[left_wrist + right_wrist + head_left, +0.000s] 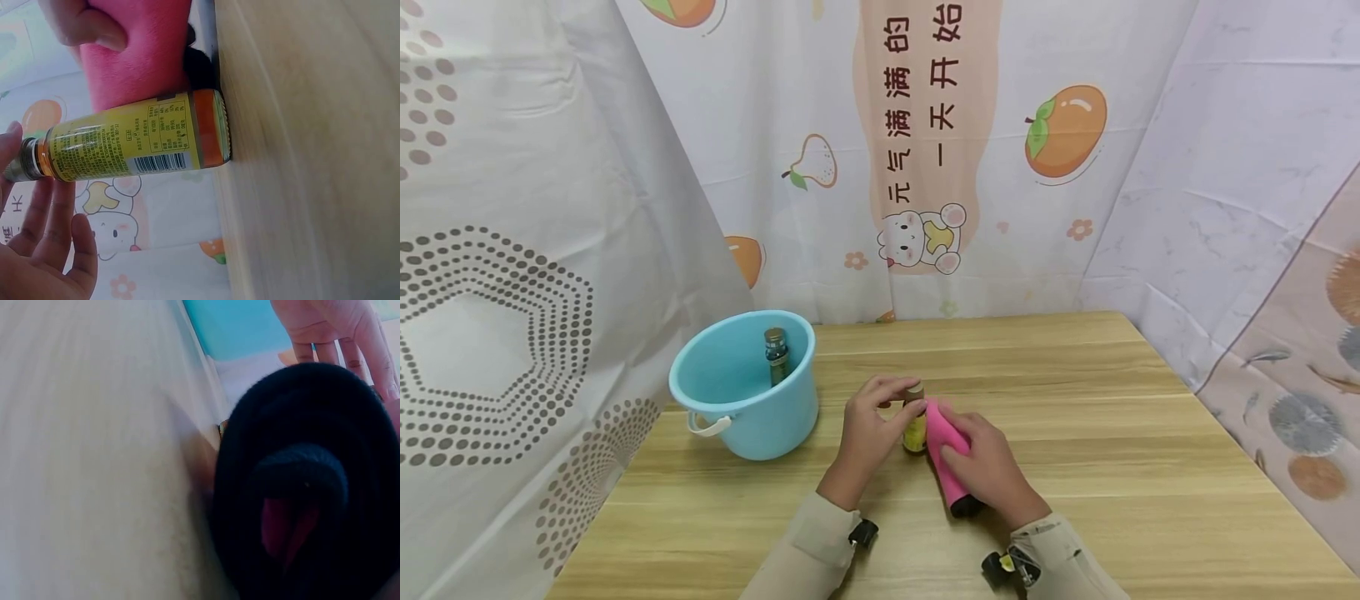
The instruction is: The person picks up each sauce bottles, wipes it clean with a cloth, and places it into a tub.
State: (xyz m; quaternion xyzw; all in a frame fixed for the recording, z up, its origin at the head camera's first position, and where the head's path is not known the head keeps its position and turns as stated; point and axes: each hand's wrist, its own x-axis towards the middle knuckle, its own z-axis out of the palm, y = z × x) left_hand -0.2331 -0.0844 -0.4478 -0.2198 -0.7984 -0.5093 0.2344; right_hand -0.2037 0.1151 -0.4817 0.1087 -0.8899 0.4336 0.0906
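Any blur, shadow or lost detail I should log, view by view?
Head: fairly even light, curtain lettering crisp. Left wrist: bottle label fairly clear, tabletop soft and hazy. Right wrist: black cloth end loses detail in darkness, a soft-edged shadow beside it.

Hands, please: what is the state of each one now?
Left hand: holding the bottle by its cap.
Right hand: holding the pink cloth.

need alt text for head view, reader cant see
A left hand holds an upright yellow-labelled bottle by its top on a table, and the right hand grips a pink fabric roll beside it. At left, a blue bucket holds another bottle.
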